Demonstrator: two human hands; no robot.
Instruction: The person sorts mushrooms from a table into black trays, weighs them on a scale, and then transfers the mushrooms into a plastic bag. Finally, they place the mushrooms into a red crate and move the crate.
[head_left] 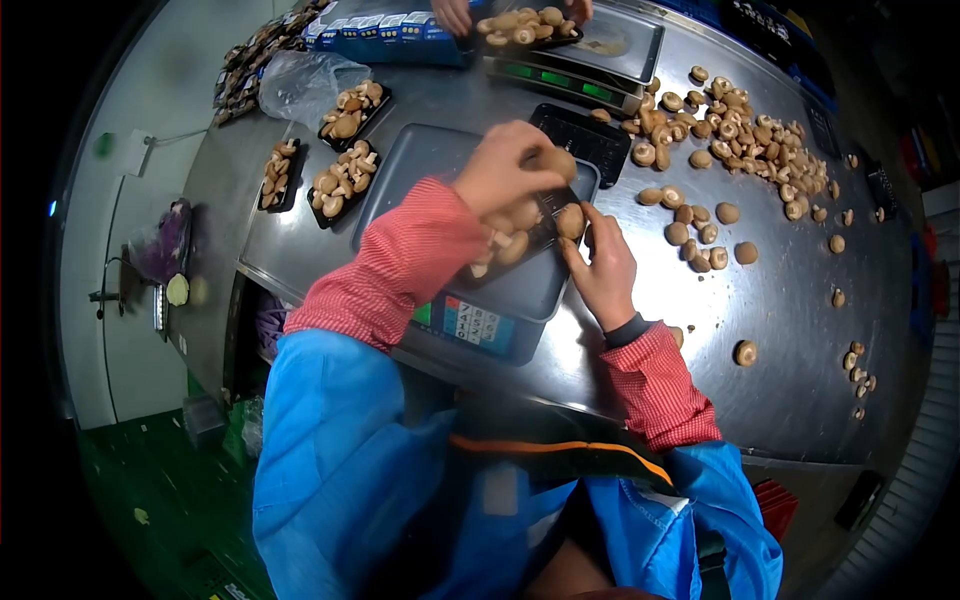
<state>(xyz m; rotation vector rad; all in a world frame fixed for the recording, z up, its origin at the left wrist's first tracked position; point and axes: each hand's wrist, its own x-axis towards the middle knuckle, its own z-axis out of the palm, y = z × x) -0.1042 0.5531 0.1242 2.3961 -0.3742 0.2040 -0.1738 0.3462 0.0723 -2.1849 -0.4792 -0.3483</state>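
Note:
My left hand [508,168], slightly blurred, reaches over the scale with its fingers closed around a mushroom [558,164]. On the right side, my right hand [606,264] grips another mushroom [570,221] with thumb and fingers, right at the edge of a black tray [543,236]. That tray sits on the grey pan [400,160] of the scale and has several brown mushrooms [512,247] in its left part. My left wrist and sleeve hide some of them. The scale's keypad [477,322] faces me.
Loose mushrooms [760,140] are heaped on the metal table's right side. Filled trays [344,182] stand at left beside a clear plastic bag [305,85]. An empty black tray [590,140] lies behind my scale. Across the table, another person's hands [453,14] are near a second scale [570,85].

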